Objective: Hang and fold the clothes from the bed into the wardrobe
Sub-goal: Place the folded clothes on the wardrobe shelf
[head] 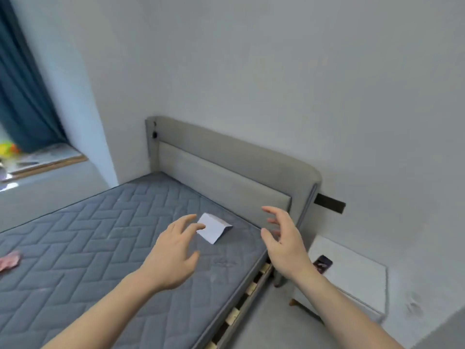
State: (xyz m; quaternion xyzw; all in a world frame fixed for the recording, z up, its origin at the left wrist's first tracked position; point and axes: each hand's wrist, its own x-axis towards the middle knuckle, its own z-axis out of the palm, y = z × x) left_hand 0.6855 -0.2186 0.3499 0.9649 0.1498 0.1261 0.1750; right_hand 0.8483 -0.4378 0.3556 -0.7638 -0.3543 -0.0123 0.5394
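Note:
A bed with a grey quilted mattress [100, 235] fills the lower left, its padded headboard [226, 172] against the wall. A folded white paper [212, 227] lies on the mattress near the headboard. At the far left edge a small pink garment [8, 260] rests on the mattress, partly cut off by the frame. My left hand [173, 253] hovers over the mattress with fingers spread, its fingertips in front of the paper. My right hand [284, 240] is raised beside the bed's corner, fingers loosely spread, holding nothing. No wardrobe is in view.
A white bedside table [352, 280] with a dark phone [323, 263] on it stands right of the bed. Wooden slats [251, 288] show under the mattress edge. A blue curtain [22, 96] and a windowsill with colourful items [10, 149] are at the left.

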